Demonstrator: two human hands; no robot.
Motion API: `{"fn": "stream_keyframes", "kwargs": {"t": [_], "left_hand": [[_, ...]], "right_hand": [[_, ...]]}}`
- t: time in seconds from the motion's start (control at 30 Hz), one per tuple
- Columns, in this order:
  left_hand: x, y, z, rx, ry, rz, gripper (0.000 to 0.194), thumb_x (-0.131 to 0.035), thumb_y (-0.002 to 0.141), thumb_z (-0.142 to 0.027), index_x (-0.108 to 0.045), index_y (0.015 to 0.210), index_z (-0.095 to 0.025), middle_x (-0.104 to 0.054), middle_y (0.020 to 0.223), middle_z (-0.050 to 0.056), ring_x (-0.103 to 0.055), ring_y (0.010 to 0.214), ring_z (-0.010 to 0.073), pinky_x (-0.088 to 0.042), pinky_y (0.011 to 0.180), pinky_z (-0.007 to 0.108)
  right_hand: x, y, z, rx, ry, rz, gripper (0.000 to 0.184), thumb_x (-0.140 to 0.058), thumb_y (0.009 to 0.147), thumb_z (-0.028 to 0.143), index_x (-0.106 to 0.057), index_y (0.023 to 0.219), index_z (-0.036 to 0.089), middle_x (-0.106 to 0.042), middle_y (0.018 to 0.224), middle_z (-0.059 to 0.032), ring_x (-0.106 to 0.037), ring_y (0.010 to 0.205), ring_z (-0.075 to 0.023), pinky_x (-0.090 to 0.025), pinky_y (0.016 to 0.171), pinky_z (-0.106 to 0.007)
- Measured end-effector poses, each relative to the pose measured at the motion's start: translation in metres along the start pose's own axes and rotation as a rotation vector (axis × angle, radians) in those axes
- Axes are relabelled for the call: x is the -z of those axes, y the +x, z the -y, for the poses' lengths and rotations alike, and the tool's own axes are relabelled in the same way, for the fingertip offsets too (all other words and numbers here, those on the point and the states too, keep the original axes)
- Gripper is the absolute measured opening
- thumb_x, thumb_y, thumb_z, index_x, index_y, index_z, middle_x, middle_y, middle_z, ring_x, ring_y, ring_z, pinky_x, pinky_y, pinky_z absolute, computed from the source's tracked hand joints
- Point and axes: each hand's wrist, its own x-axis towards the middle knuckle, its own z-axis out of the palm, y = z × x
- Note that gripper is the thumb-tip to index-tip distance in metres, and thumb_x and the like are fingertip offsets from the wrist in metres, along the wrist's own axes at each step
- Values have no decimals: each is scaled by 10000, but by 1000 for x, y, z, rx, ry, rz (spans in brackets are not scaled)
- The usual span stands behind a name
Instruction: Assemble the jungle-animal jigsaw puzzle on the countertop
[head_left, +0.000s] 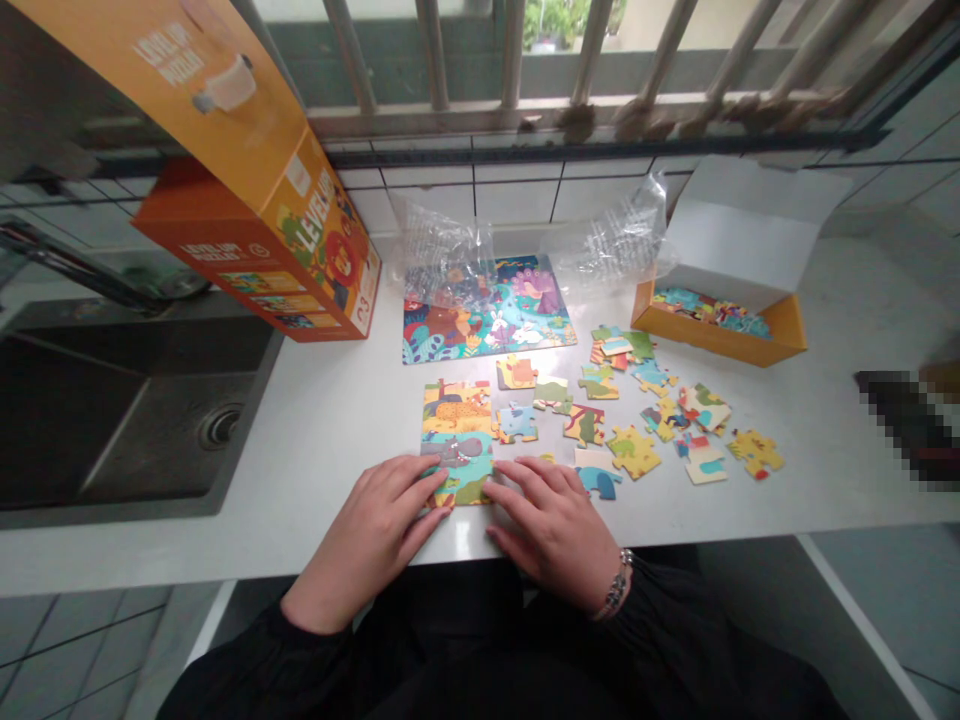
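Observation:
A partly joined jigsaw puzzle (457,420), with a spotted big cat and a grey hippo on it, lies flat on the white counter. My left hand (394,510) rests at its lower left edge, fingers stretched out and touching it. Against its lower right edge lies my right hand (551,515), a bracelet at the wrist, fingers extended and apart. Loose puzzle pieces spread to the right: a blue piece (517,422) close to the joined part, a tree piece (583,425) and a yellow piece (634,452) farther off. Part of one piece is hidden behind my right hand.
A finished-looking animal picture (487,330) lies behind, under crumpled clear plastic bags (607,240). An open yellow box (720,335) holding more pieces stands at the right. On the left are a tall orange puzzle box (300,250) and a dark sink (225,500).

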Motion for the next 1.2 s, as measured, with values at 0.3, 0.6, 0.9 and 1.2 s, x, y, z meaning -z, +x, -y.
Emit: {"fn": "stream_keyframes", "kwargs": {"t": [0.3,0.6,0.9,1.2], "left_hand": [[1,3,-3,-25,27,-10,334,-657,1089,-318,-684,1405,-213,-712,1497,105,-671,1326,289,-537,1105,485],[4,6,-3,-5,31,20,276,-638,1094,-334,-732,1327,-220,-721,1480,106,-674,1327,291,-547,1103,484],[6,8,-4,11,32,44,271,-632,1097,-342,-736,1321,-229,-719,1477,106,-681,1304,291,-556,1088,494],[4,10,-7,22,17,40,243,-634,1097,-324,-742,1297,-236,-715,1482,101,-673,1320,291,-562,1082,492]], "right_hand": [[-3,-1,-1,36,-58,59,453,-620,1098,434,-620,1549,381,-562,1690,18,-493,1536,-301,-323,1165,-481],[-1,0,0,37,-39,40,427,-615,1100,428,-643,1520,355,-586,1670,17,-512,1510,-299,-336,1143,-498],[1,2,1,37,-34,36,425,-636,1093,438,-645,1508,351,-604,1654,2,-526,1498,-308,-361,1128,-501],[-2,1,-1,42,-32,37,435,-626,1098,438,-632,1525,355,-599,1659,7,-523,1497,-310,-358,1125,-509]]}}
